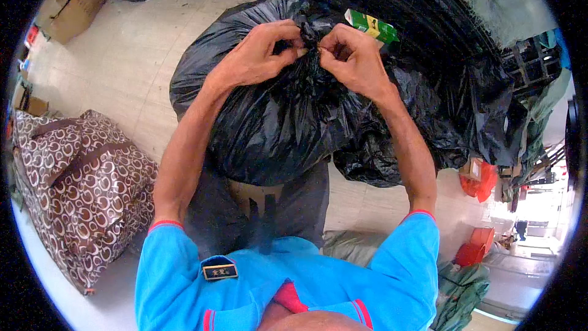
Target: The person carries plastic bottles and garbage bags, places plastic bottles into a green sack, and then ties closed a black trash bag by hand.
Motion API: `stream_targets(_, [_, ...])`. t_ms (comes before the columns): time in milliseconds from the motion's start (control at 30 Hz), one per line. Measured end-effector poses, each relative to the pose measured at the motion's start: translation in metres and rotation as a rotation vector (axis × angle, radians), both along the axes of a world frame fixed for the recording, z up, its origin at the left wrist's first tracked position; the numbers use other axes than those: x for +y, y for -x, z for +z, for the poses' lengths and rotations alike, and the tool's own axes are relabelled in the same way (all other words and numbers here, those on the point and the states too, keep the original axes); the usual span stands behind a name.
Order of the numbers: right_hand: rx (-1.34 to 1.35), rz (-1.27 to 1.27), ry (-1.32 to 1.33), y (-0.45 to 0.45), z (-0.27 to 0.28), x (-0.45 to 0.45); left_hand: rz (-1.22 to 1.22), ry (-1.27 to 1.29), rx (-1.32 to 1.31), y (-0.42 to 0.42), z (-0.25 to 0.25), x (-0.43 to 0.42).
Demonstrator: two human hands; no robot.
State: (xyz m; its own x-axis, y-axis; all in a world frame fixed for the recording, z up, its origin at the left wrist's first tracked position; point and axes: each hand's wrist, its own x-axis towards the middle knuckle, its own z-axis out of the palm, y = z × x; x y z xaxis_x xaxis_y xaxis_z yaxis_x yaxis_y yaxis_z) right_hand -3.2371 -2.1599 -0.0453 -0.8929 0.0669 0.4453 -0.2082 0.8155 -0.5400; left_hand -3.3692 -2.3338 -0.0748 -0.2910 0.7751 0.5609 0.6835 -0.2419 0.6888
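Observation:
A full black plastic bag (269, 122) stands in front of me, its top gathered into a twisted neck. My left hand (263, 52) pinches the gathered plastic from the left side. From the right, my right hand (355, 58) pinches the same neck, thumb and forefinger pressed together. The two sets of fingertips are close to each other, with the bunched plastic between them. Whether a knot or a tie is there, I cannot make out. Just behind my right hand lies a green and yellow packet (372, 26).
More black plastic bags (422, 116) lie to the right and behind. A brown patterned bag (92, 190) sits at the left, and a cardboard box (73, 6) at the upper left. Red items (474, 246) and a green sack (459, 294) are at the right.

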Motion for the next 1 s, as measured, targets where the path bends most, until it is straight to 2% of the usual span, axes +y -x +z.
stream_targets(67, [-0.068,-0.015,0.07,0.001,0.001,0.0,0.002,0.095,-0.019,-0.001,0.004,-0.004])
stream_targets(400, [-0.15,0.107,0.252,0.0,-0.001,0.009,-0.013,0.009,-0.064,-0.002,0.005,-0.001])
stream_targets(467, [-0.28,0.103,0.419,-0.002,-0.001,0.008,-0.029,0.006,-0.18,-0.001,0.003,-0.001])
stream_targets(800, [-0.363,0.1,0.38,0.002,0.002,0.014,-0.028,0.109,-0.096,0.0,-0.002,0.001])
stream_targets(867, [-0.48,0.102,0.446,0.004,0.009,0.015,0.009,0.169,-0.083,-0.002,0.002,-0.002])
stream_targets(1000, [-0.467,0.062,0.588,0.007,0.009,0.018,0.032,0.112,-0.035,-0.011,0.009,-0.002])
